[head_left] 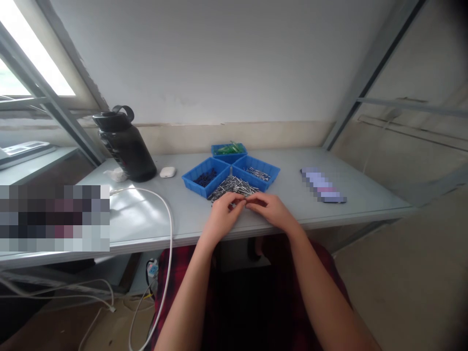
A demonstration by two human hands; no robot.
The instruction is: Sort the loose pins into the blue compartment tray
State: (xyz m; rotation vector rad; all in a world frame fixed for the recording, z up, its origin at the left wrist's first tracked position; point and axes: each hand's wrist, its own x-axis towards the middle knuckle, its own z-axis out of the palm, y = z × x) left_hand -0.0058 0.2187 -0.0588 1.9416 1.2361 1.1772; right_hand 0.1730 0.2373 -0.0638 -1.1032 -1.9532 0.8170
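Observation:
My left hand (227,210) and my right hand (269,208) meet fingertip to fingertip above the table's front part. Thumbs and fingers are pinched together; whatever is between them is too small to make out. Just beyond the fingers lies a heap of thin silvery metal pins (236,186), partly covered by my hands. Behind the heap, a blue bin (190,183) on the left holds small dark pieces (205,177). A second blue bin (274,174) on the right contains more silvery pins (258,173). At the back, a third blue bin (228,158) carries green pieces (231,148).
A dark water bottle (126,146) stands at the left, beside a small white case (167,172). A phone (321,185) lies on the right of the grey table (288,204). The white cable (170,234) hangs over the front edge. A wall (219,63) rises behind.

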